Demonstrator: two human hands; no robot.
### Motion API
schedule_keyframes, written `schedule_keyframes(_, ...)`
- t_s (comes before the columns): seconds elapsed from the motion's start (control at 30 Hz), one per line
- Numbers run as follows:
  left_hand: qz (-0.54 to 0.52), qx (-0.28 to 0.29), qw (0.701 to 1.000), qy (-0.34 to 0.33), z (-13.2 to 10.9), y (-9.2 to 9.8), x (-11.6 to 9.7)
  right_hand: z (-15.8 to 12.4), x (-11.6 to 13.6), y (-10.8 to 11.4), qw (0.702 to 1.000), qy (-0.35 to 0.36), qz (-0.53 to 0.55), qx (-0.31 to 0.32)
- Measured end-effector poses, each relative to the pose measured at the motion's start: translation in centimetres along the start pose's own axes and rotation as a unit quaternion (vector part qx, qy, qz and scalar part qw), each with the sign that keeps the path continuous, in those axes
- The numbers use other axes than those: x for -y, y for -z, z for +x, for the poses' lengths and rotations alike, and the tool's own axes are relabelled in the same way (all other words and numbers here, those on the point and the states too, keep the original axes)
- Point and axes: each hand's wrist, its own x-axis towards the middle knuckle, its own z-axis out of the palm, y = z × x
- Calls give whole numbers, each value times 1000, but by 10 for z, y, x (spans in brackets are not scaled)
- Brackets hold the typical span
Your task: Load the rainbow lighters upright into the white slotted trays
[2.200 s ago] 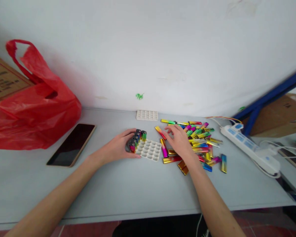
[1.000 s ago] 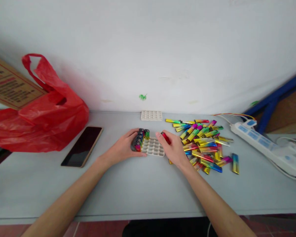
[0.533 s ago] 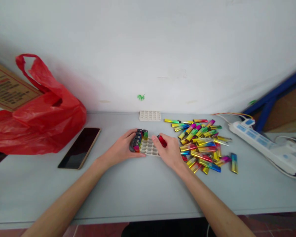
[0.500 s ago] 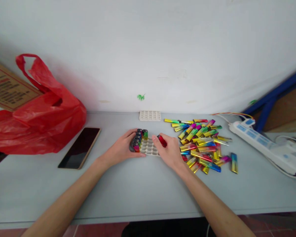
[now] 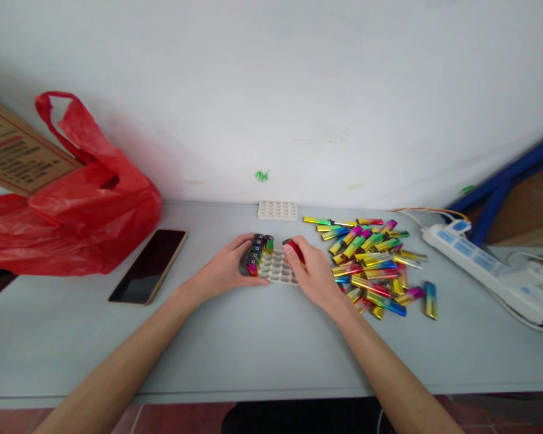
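Observation:
My left hand [image 5: 228,265] is closed around the left end of a white tray [image 5: 278,270] with rows of holes, thumb along its near edge. Several lighters [image 5: 256,256] with shiny coloured bodies and black ends up stand in the tray's left part. One green lighter [image 5: 268,243] is upright just right of that row. Between the thumb and fingers of my right hand [image 5: 314,271] is a red lighter [image 5: 295,250] with a black end, tilted above the tray's right side. The palm hides part of it.
A pile of shiny multicoloured lighters [image 5: 371,259] lies to the right, beside a white power strip [image 5: 489,271] with wires. Another white holed tray [image 5: 277,210] rests against the wall. On the left are a phone [image 5: 149,265], a red plastic bag [image 5: 90,217] and a cardboard box [image 5: 22,150].
The red lighter in my right hand now leans more, with more of its body showing. My left hand stays on the tray. The whole view has shifted slightly.

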Motion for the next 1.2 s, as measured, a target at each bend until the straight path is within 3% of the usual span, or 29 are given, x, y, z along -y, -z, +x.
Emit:
schedule_keyframes(0.13, -8, -4, 1000, -1, 0, -2, 1, 1, -1, 3, 996, 76, -39, -7)
schedule_keyframes(0.33, -18, -4, 1000, 4, 0, -2, -1, 4, -5, 1, 998, 39, -40, -14)
schedule_keyframes(0.47, -36, -3, 999, -2, 0, 0, -4, 7, -9, -9, 997, 61, -54, 0)
schedule_keyframes(0.6, -38, 0, 999, -8, 0, 0, -4, 12, -7, -13, 980, 90, -166, 59)
schedule_keyframes(0.77, -23, 0, 1000, -9, 0, -1, -1, 19, 1, -6, 947, 73, -304, 74)
schedule_keyframes(0.97, -15, 0, 1000, -5, 1, -2, 1, 24, 8, -5, 941, 101, -307, 98)
schedule_keyframes(1.2, -7, -2, 1000, -13, 1, -2, 4, 22, 16, -5, 936, 73, -325, 109)
